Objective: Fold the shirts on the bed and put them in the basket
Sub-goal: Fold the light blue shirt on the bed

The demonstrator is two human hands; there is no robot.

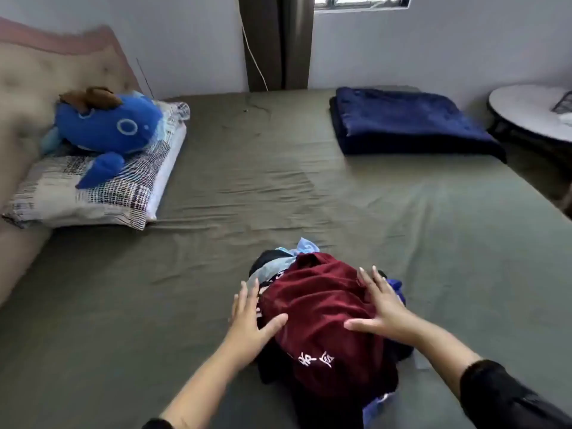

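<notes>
A heap of crumpled shirts lies on the olive-green bed (278, 187) near its front edge. A dark red shirt (322, 308) with white characters tops the heap, over black, light blue (280, 267) and bright blue clothes. My left hand (250, 314) rests flat against the heap's left side, fingers spread. My right hand (380, 305) lies spread on the red shirt's right side. Neither hand has cloth gripped. No basket is in view.
A patterned pillow (102, 193) with a blue plush toy (108, 125) sits at the bed's left by the padded headboard. A folded navy blanket (405, 122) lies at the far right corner. A round white table (532, 106) stands beyond the bed's right edge.
</notes>
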